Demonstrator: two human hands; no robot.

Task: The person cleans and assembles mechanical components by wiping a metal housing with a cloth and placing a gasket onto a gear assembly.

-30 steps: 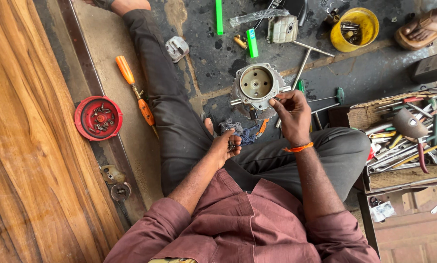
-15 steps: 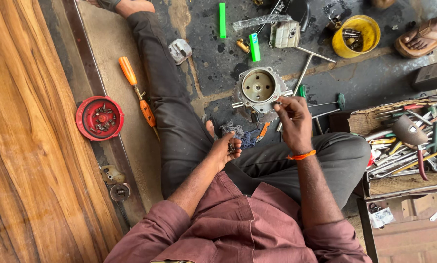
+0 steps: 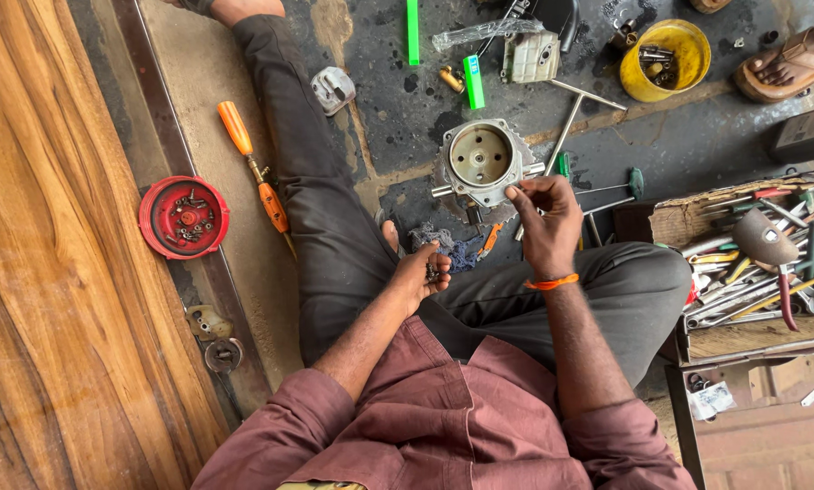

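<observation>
1. I see little change vs 1 s ago: right hand [image 3: 547, 218] stays at the rim of the metal housing [image 3: 481, 161] on the floor, fingers pinched on a small part.
2. Left hand [image 3: 423, 272] stays cupped, closed around small screws, near the knee.
3. So I judge the fitting work continues.

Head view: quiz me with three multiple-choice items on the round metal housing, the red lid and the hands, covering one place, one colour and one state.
1. Where is the round grey metal housing?
A. in the toolbox
B. on the dark floor before the crossed legs
C. on the wooden planks

2. What colour is the band on the right hand's wrist?
A. orange
B. blue
C. white

3. What is the state of the left hand?
A. flat and open
B. curled around small dark parts
C. out of view

Answers:
B, it lies on the floor beside the right hand.
A, an orange band shows.
B, the fingers cup small pieces.
</observation>
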